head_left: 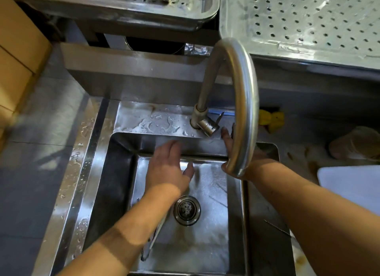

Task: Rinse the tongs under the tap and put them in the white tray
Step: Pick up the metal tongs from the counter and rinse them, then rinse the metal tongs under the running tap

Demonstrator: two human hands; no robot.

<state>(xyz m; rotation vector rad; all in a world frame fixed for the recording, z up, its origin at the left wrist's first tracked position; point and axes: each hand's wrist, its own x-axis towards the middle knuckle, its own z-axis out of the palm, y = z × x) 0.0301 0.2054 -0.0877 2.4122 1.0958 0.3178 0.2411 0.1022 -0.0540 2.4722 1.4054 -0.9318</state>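
Note:
The metal tongs (148, 248) lie on the floor of the steel sink (115, 193), near its front left, partly hidden under my left forearm. My left hand (167, 168) hovers over the sink with fingers straight, holding nothing. Behind the curved tap spout (245, 103), which covers part of it, my right hand (228, 140) stretches its straight fingers toward the tap lever (211, 125); contact cannot be made out. No water stream shows under the spout. A corner of the white tray (349, 185) sits on the counter to the right of the sink.
The sink drain (186, 210) is in the middle of the basin. Perforated steel trays (308, 22) stand behind the sink. A yellow cloth (271, 119) and a crumpled glove (355, 144) lie at the right; a cardboard box (18, 55) stands at the left.

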